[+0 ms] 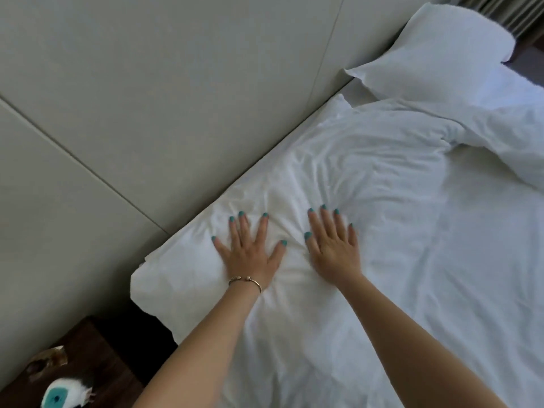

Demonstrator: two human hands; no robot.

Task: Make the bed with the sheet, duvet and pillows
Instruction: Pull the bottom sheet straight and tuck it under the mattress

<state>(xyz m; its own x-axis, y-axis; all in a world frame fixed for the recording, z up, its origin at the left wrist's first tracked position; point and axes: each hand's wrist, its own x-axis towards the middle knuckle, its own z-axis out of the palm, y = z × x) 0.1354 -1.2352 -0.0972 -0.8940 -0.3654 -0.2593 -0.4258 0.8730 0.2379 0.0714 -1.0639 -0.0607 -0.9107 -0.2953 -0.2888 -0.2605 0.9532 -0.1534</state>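
Observation:
A white pillow [338, 160] lies flat along the head of the bed, against the grey padded headboard [147, 98]. My left hand [250, 251] presses on it with fingers spread flat, a thin bracelet on the wrist. Just to its right, my right hand [332, 245] lies flat on the same pillow, fingers straight. A second white pillow [435, 54] leans at the far end by the headboard. A crumpled white duvet [506, 136] is bunched at the right. White bedding [471, 275] covers the mattress below the pillows.
A dark wooden bedside table [97, 357] stands at the lower left beside the bed, with a small white and teal object [63, 393] on it. A grey curtain [515, 13] hangs at the top right corner.

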